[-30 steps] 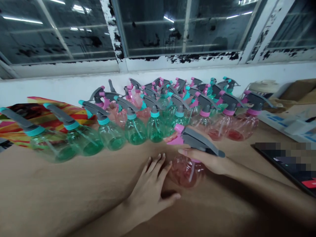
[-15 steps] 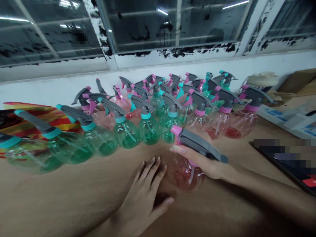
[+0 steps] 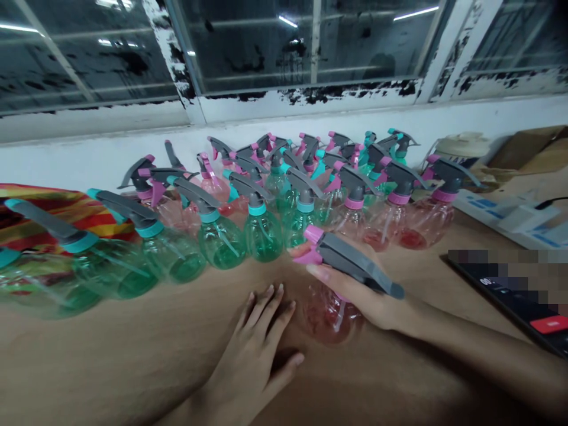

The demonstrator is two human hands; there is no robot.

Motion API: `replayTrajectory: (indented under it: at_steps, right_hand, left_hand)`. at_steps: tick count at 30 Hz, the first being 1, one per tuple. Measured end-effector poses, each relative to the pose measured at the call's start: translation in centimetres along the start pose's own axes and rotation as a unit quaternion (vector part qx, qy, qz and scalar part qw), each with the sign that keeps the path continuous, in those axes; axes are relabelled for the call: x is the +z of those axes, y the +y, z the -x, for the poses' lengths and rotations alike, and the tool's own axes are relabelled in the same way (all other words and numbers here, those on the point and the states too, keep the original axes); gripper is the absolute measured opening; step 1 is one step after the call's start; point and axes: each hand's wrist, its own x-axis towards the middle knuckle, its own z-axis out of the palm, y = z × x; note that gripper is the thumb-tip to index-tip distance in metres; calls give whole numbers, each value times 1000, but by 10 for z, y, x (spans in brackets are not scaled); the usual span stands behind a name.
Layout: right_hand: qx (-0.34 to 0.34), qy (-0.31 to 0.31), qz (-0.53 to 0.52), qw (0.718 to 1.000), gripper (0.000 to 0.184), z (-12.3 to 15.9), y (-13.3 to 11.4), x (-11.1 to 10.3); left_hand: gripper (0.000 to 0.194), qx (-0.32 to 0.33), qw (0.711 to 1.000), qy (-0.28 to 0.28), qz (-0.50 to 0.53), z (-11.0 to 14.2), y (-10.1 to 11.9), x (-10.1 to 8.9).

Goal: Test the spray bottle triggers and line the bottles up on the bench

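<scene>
My right hand (image 3: 368,296) is closed around the neck of a pink spray bottle (image 3: 331,319), which stands on the wooden table (image 3: 133,367). Its grey and pink trigger head points up and to the left, and my thumb lies along its near side; the other fingers are mostly hidden behind it. My left hand (image 3: 255,349) lies flat on the table just left of that bottle, fingers spread and holding nothing. Beyond the hands stands a green spray bottle (image 3: 262,239) with a teal collar, one of several in a front row.
Several more pink spray bottles (image 3: 410,231) and green ones crowd back to the white wall (image 3: 57,163). A red and yellow cloth (image 3: 39,201) is at the left. On the right are a phone (image 3: 501,296), a white power strip (image 3: 497,216), a lidded tub (image 3: 464,145) and cardboard (image 3: 530,151).
The camera view has shifted slightly, moving the scene a little left. A finger of my right hand now shows by the pink trigger. My left hand stays flat on the table.
</scene>
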Motion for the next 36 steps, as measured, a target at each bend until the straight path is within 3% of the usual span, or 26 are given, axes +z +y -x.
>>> replayTrajectory:
  at_steps: [7, 11, 19, 30, 36]
  right_hand:
    - [10, 26, -30, 999, 12, 1, 3, 3]
    - [18, 4, -49, 999, 20, 1, 4, 2]
    - [15, 10, -13, 1000, 9, 1, 4, 2]
    - [-7, 18, 15, 1000, 24, 1, 3, -1]
    - [12, 23, -6, 1000, 18, 3, 6, 0]
  left_hand:
    - [59, -11, 1000, -9, 13, 1, 1, -1]
    - [60, -11, 1000, -17, 6, 1, 2, -3]
    - [57, -8, 1000, -8, 15, 0, 2, -3]
    - [55, -11, 1000, -4, 18, 1, 2, -2]
    - [55, -14, 1000, -11, 13, 0, 4, -5]
